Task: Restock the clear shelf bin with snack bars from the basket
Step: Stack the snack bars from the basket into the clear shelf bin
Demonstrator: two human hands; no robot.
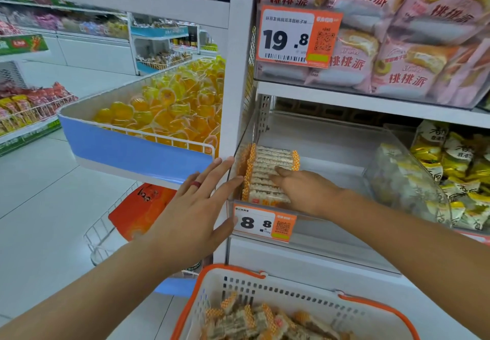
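At far left a wire-fronted shelf tray (138, 151) holds orange jelly cups (169, 106). The left hand (196, 209), a red ring on one finger, is spread flat and open, grasping nothing, its fingertips against the outer left corner of the clear shelf bin (344, 154). Inside the bin a neat row of snack bars (267, 164) lies at its left end; the right hand (305, 191) rests palm down on them, fingers extended, not closed around any. An 8.8 price tag (263, 223) hangs on the bin's front. Below, the white, orange-rimmed basket (291, 294) holds more bars (254, 321).
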